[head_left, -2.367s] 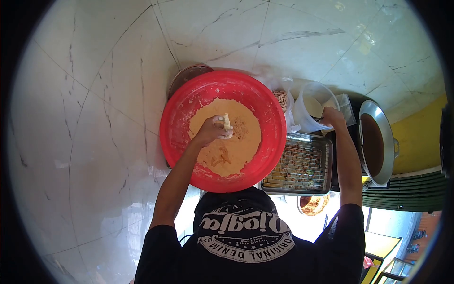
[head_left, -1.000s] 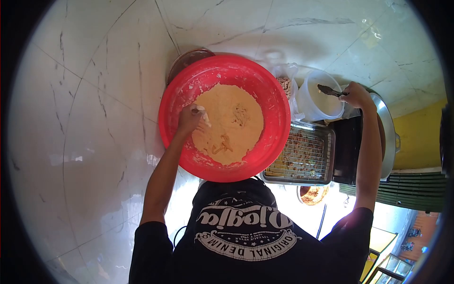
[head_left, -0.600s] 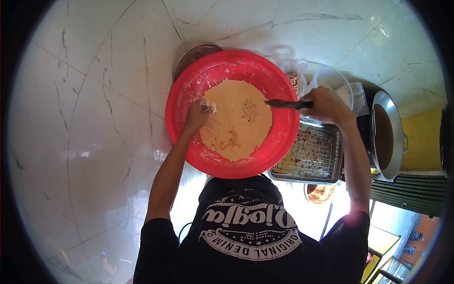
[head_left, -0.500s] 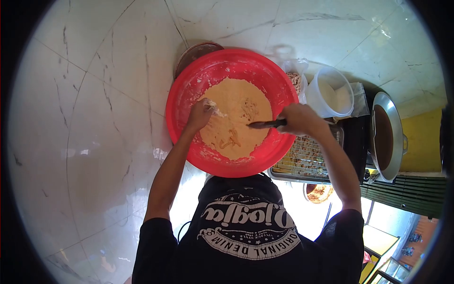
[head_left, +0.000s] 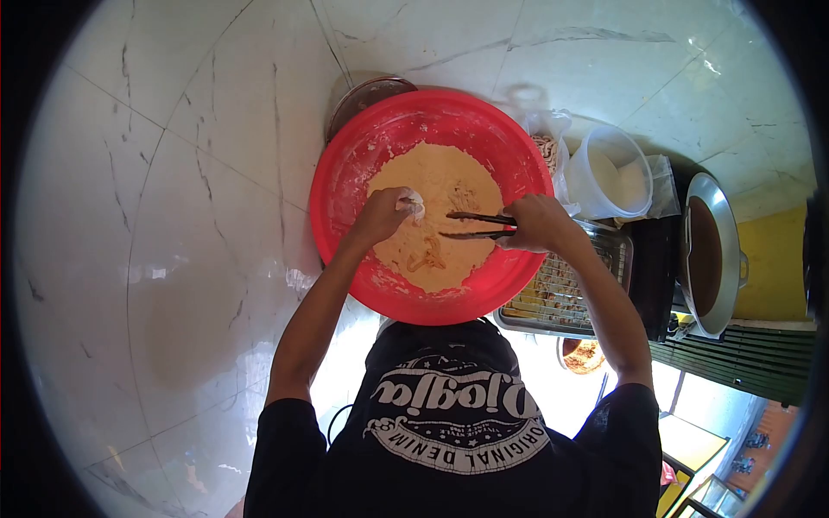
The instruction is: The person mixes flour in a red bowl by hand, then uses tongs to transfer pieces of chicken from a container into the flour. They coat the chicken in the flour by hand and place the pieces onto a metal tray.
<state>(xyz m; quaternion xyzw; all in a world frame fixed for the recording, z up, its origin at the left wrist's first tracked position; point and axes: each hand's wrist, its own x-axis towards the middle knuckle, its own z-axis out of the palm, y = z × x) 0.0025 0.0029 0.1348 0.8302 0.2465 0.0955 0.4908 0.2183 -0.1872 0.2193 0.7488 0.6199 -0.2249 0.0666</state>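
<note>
A wide red basin (head_left: 345, 164) holds a bed of pale flour (head_left: 414, 173). Above the flour's left part, my left hand (head_left: 382, 214) has its fingers closed on a small flour-coated piece (head_left: 413, 204). My right hand (head_left: 540, 223), over the basin's right rim, grips dark tongs (head_left: 479, 235). Their two arms are spread apart and point left over the flour, with nothing between the tips. Two patches of unevenly coated food pieces lie in the flour, one (head_left: 425, 255) below the tongs and another (head_left: 464, 195) above them.
Right of the basin are a plastic bag with pale strips (head_left: 546, 148), a white tub (head_left: 611, 177) and a wire rack on a tray (head_left: 553, 289). A large metal pan of brown liquid (head_left: 706, 255) is farther right. Behind the basin shows a round metal rim (head_left: 371, 86).
The tongs have opened from closed. My left hand has moved right, and the coated piece now shows more plainly at its fingers.
</note>
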